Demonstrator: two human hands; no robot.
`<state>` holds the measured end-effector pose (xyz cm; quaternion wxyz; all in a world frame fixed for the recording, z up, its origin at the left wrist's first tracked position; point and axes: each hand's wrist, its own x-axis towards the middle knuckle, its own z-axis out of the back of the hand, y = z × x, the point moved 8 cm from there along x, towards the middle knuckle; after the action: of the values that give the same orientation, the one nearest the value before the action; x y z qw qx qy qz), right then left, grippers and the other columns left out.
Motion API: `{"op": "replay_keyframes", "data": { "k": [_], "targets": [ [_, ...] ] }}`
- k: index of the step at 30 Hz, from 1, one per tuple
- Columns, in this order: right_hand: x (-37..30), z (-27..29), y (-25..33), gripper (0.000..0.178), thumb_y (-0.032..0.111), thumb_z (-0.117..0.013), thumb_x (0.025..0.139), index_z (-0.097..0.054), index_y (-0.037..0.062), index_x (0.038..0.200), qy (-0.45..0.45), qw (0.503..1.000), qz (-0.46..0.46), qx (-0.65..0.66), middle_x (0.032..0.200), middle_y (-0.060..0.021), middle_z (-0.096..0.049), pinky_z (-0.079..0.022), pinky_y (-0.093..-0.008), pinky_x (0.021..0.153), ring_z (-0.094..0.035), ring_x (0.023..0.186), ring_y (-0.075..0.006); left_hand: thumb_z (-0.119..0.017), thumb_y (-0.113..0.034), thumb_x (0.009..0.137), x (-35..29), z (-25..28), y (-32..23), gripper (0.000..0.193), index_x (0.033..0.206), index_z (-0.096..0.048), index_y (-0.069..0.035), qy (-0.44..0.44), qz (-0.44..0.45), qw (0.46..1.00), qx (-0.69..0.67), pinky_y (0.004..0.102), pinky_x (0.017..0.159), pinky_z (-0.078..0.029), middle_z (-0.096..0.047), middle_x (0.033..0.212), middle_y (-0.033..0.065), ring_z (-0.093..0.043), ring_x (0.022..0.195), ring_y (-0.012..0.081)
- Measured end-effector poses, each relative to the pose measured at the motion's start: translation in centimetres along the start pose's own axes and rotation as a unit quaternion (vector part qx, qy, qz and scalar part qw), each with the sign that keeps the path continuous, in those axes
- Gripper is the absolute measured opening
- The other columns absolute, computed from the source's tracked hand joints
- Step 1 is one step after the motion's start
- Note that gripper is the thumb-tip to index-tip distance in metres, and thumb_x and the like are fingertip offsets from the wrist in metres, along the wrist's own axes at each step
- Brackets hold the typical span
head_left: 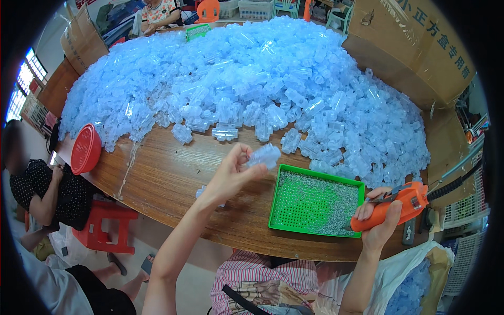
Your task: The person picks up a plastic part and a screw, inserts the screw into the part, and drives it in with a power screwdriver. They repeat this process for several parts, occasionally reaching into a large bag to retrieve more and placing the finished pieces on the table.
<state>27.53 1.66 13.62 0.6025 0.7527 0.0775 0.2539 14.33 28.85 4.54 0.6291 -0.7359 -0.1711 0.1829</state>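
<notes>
My left hand (237, 170) is closed around a clear plastic piece (265, 156), raised above the table's near half. In my right hand (382, 228) is an orange power screwdriver (401, 206), gripped by its body, its nose pointing down at the tray's right side. The green perforated tray (307, 202) lies between my hands with many small silvery metal parts (332, 215) spread in it, thickest toward the right. Another clear piece (201, 192) rests on the table, partly behind my left forearm.
A huge heap of clear plastic pieces (252, 68) covers most of the wooden table (163, 178). A red bowl (86, 149) stands at the left edge, above a red stool (107, 226). Cardboard (415, 47) walls the right side. Other people sit at the left and far side.
</notes>
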Motion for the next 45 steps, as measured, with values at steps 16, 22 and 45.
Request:
{"op": "replay_keyframes", "data": {
  "k": [16, 22, 45],
  "targets": [
    [-1.3, -1.4, -0.9, 0.071, 0.073, -0.042, 0.081, -0.048, 0.0026, 0.093, 0.012, 0.999, -0.026, 0.013, 0.057, -0.0011, -0.044, -0.041, -0.0281, 0.051, -0.044, 0.049, -0.0123, -0.039, -0.038, 0.098, -13.2, -8.1, 3.0, 0.026, 0.099, -0.037, -0.012, 0.235, 0.286, 0.846, -0.383, 0.0261, 0.065, -0.051, -0.058, 0.100, 0.0133, -0.063, 0.089, 0.0222],
    [-1.4, -2.9, -2.6, 0.077, 0.077, -0.041, 0.078, -0.048, 0.0014, 0.093, 0.063, 0.996, -0.025, 0.062, 0.055, -0.0009, -0.043, -0.040, -0.0279, 0.051, -0.044, 0.049, -0.0119, -0.044, -0.028, 0.098, -15.6, -9.4, 3.9, 0.043, 0.133, -0.027, -0.011, 0.223, 0.357, 0.820, -0.388, 0.0315, 0.080, -0.054, -0.051, 0.120, 0.0202, -0.060, 0.103, 0.0295],
    [-1.0, -4.2, -6.0, 0.076, 0.078, -0.045, 0.075, -0.051, 0.0028, 0.089, 0.100, 0.989, -0.029, 0.105, 0.053, -0.0012, -0.045, -0.035, -0.0267, 0.048, -0.045, 0.049, -0.0131, -0.044, -0.038, 0.097, -15.5, -13.2, 7.3, 0.044, 0.127, -0.031, -0.008, 0.078, 0.277, 0.862, -0.417, 0.0324, 0.078, -0.049, -0.054, 0.111, 0.0147, -0.061, 0.095, 0.0243]
  ]
}}
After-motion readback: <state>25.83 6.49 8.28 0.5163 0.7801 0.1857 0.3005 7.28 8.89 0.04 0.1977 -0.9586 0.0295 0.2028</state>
